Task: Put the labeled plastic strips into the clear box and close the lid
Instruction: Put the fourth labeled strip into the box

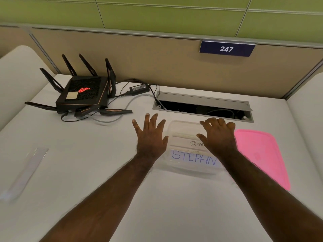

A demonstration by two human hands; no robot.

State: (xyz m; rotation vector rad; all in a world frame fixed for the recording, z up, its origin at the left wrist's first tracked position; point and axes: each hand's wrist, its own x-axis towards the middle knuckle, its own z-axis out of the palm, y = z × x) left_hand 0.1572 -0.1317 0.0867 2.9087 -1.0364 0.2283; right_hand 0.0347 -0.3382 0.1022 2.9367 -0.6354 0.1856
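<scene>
— Two strips show in the clear box [183, 130] for certain: one reading "STEPHN" [194, 157] nearest the wrists, one reading "PANDA" [196, 143] just under the right thumb. More may be layered beneath; I can't tell.

— And the hands?

— Left hand [151, 137] flat, fingers spread wide, just beside the box's left wall, holding nothing. Right hand [218, 135] over the box's right end, fingers loosely curled, also holding nothing.

— The lid?

— Pink lid [262, 154] lies flat on the desk [87, 163], just outside the right hand. Another strip [26, 173] lies well apart from the left fingers, far out to their left.
</scene>
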